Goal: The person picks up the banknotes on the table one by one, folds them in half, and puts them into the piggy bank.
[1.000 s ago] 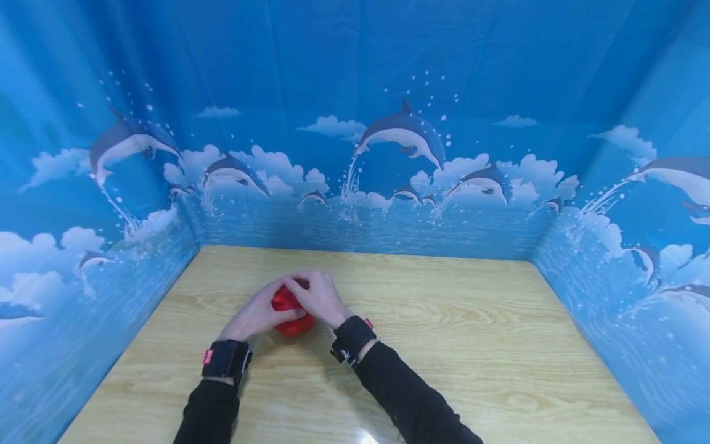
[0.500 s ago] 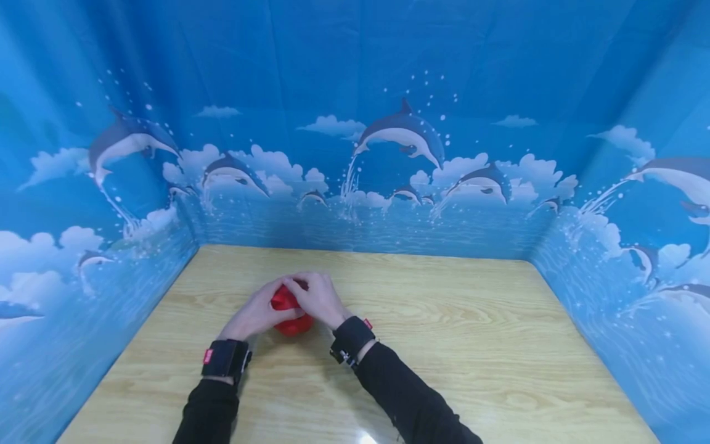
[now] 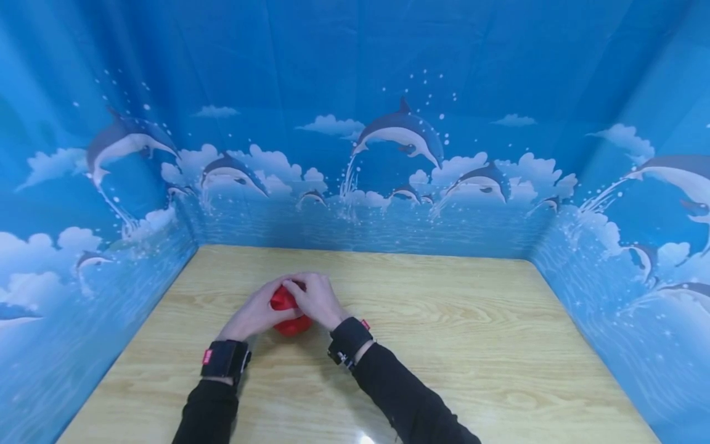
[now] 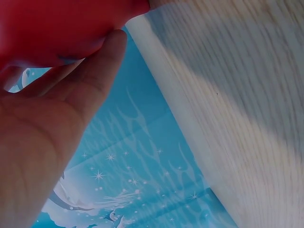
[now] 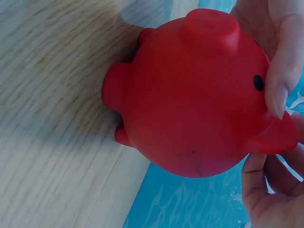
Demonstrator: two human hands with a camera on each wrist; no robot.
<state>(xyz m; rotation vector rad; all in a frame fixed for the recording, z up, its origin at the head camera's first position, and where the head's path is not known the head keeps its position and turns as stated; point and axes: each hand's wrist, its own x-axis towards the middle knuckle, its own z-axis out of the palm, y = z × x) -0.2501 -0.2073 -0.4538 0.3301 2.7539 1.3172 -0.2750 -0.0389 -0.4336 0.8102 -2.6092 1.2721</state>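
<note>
A round red toy pig (image 3: pixel 291 327) stands toward the left of the table, between both hands. In the right wrist view the toy pig (image 5: pixel 190 104) shows its snout, one black eye, an ear and short legs at the wood surface. My left hand (image 3: pixel 252 317) holds it from the left, with the thumb laid across its head beside the eye. From the right and behind, my right hand (image 3: pixel 322 302) pinches the ear (image 5: pixel 273 135) at the top. The left wrist view catches only the pig's red underside against my left fingers (image 4: pixel 97 71).
The wood-grain table (image 3: pixel 471 345) stretches away to the right. A blue dolphin-print curtain (image 3: pixel 355 222) encloses it at the back and on both sides. Black straps with small cameras sit on both wrists.
</note>
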